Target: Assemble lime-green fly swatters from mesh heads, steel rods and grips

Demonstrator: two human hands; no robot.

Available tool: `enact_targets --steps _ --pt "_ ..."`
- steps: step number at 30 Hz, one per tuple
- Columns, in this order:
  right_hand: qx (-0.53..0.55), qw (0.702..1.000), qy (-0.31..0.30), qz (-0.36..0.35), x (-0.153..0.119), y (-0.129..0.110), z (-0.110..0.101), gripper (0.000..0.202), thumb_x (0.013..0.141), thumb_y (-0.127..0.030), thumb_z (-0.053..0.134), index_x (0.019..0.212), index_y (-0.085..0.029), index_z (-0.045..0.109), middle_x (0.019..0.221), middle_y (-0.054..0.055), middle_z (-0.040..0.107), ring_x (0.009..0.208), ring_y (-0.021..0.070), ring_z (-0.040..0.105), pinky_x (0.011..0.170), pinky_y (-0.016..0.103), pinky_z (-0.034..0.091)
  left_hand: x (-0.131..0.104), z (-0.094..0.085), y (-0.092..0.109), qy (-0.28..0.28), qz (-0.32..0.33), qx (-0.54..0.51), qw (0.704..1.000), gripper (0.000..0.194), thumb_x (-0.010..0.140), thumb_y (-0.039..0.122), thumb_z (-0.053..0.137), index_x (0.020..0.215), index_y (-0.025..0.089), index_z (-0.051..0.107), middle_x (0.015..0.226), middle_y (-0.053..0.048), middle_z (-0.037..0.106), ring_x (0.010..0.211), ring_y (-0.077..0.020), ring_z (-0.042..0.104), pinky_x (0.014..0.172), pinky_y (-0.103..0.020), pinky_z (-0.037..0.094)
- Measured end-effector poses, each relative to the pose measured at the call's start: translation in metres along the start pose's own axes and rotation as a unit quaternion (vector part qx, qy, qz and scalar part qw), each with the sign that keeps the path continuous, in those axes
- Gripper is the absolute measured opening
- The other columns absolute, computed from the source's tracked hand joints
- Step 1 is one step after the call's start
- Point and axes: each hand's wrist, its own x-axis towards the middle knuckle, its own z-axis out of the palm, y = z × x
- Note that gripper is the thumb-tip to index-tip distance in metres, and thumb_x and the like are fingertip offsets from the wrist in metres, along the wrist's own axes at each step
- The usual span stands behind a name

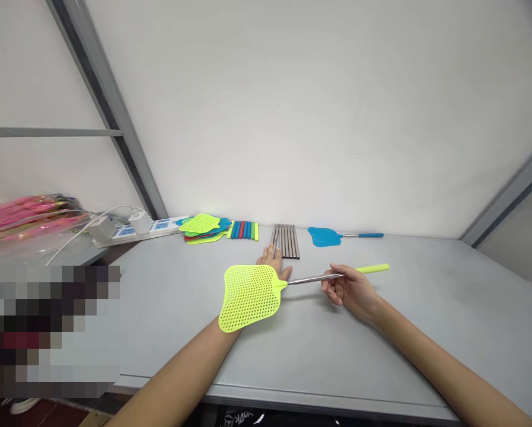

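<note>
My right hand is closed around the metal shaft of a yellow-green fly swatter, just below its yellow grip. The swatter hangs over the table, and its perforated head covers part of my left wrist. My left hand reaches forward with fingers stretched out, the fingertips at the left end of a row of metal rods. Whether one of the rods is pinched there I cannot make out. Farther right, a blue fly swatter with a metal shaft and blue handle lies near the wall.
Left of the rods lie several coloured handles in a row, then a stack of swatter heads. A white power strip with plugs and cables sits at the back left, beside bagged pink items. The grey table meets a white wall.
</note>
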Motion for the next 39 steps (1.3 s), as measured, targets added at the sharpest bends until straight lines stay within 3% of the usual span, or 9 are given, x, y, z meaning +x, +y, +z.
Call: enact_targets --steps 3,8,14,19,21,28,39 --pt "-0.001 1.000 0.001 -0.003 0.001 0.000 0.000 0.046 0.083 -0.037 0.035 0.060 -0.009 0.063 0.042 0.003 0.052 0.035 0.0080 0.041 0.037 0.020 0.026 0.001 -0.001 0.001 0.006 -0.034 0.001 0.999 0.051 0.083 0.042 0.033 0.119 0.006 0.038 0.129 -0.022 0.037 0.122 -0.0323 0.028 0.094 -0.045 0.027" --pt "-0.004 1.000 -0.002 0.000 0.000 0.000 0.000 0.046 0.083 -0.037 0.035 0.061 -0.009 0.063 0.042 0.003 0.052 0.035 0.0083 0.042 0.037 0.020 0.026 0.004 -0.003 -0.002 -0.012 -0.011 -0.007 1.000 0.045 0.082 0.043 0.033 0.112 0.012 0.044 0.117 -0.014 0.050 0.113 -0.0249 0.041 0.091 -0.034 0.032" --pt "-0.010 1.000 -0.003 0.000 0.000 0.002 0.000 0.045 0.082 -0.038 0.037 0.060 -0.009 0.063 0.042 0.003 0.052 0.034 0.0085 0.041 0.037 0.021 0.026 0.005 -0.002 -0.003 -0.011 0.008 -0.008 1.000 0.040 0.084 0.038 0.032 0.114 0.014 0.042 0.118 -0.012 0.049 0.112 -0.0238 0.042 0.090 -0.034 0.033" --pt "-0.015 1.000 -0.003 -0.007 -0.001 0.000 0.000 0.045 0.082 -0.039 0.036 0.060 -0.010 0.063 0.042 0.003 0.052 0.035 0.0087 0.040 0.036 0.021 0.026 0.006 0.006 -0.010 0.004 0.008 -0.006 1.000 0.048 0.085 0.033 0.031 0.128 0.015 0.025 0.133 -0.012 0.034 0.123 -0.0228 0.027 0.097 -0.035 0.024" --pt "-0.016 1.000 -0.004 -0.006 -0.002 0.000 0.001 0.044 0.082 -0.039 0.037 0.060 -0.010 0.063 0.042 0.003 0.051 0.035 0.0087 0.040 0.036 0.021 0.026 0.012 0.008 -0.012 0.003 0.008 -0.006 1.000 0.046 0.086 0.030 0.029 0.130 0.017 0.023 0.132 -0.011 0.035 0.122 -0.0208 0.028 0.097 -0.036 0.023" --pt "-0.019 1.000 -0.009 0.004 -0.001 -0.002 0.004 0.046 0.082 -0.038 0.036 0.060 -0.008 0.063 0.042 0.003 0.051 0.034 0.0078 0.041 0.036 0.020 0.027 0.036 0.007 -0.017 -0.011 0.017 -0.006 1.000 0.035 0.086 0.028 0.030 0.119 0.024 0.041 0.118 -0.007 0.051 0.115 -0.0218 0.038 0.087 -0.037 0.030" --pt "-0.014 1.000 0.000 0.008 0.000 0.000 0.005 0.044 0.080 -0.040 0.038 0.060 -0.009 0.062 0.041 0.002 0.050 0.034 0.0080 0.040 0.036 0.020 0.025 0.028 0.001 -0.019 0.018 0.020 -0.041 0.999 0.035 0.085 0.034 0.037 0.118 0.022 0.042 0.123 -0.006 0.048 0.114 -0.0168 0.038 0.092 -0.030 0.027"
